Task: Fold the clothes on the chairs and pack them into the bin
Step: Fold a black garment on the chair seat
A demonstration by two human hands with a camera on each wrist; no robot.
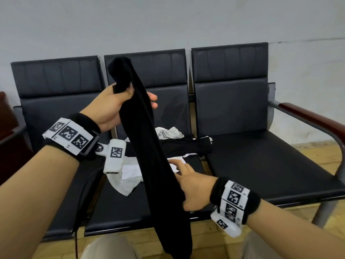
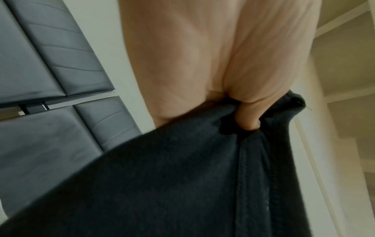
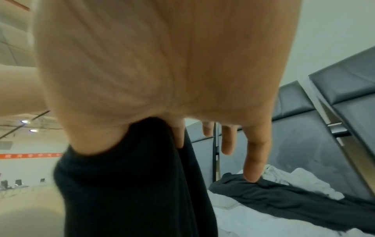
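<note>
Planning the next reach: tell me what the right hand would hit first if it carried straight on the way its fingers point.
Probably the clothes pile on the middle chair: the right hand points its straight fingers at it. Depth is unclear.

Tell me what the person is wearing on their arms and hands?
Bare arms, no sleeves or gloves. Each wrist has a black wristband carrying white square tiles with black checker-like markings. A white camera box hangs under the left wrist, with a black cable trailing down.
</note>
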